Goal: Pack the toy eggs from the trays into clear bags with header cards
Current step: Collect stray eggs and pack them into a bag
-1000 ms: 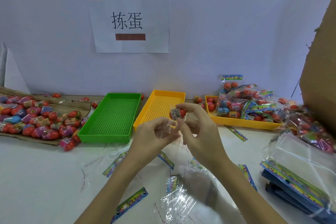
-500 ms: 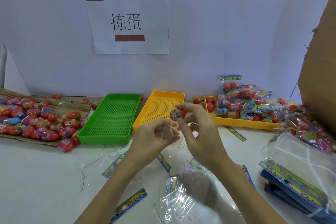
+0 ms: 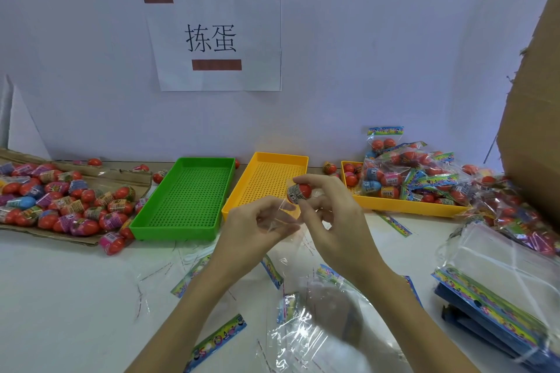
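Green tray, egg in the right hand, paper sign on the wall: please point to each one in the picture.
green tray (image 3: pixel 185 200), head view, on its perforated floor.
egg (image 3: pixel 300 192), head view, on its middle, between label and red end.
paper sign (image 3: pixel 218 39), head view, on the printed characters.

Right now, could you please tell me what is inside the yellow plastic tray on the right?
The right-hand yellow plastic tray holds sealed clear bags of toy eggs with colourful header cards, plus loose red eggs at its left end. The bags cover whatever lies beneath them.
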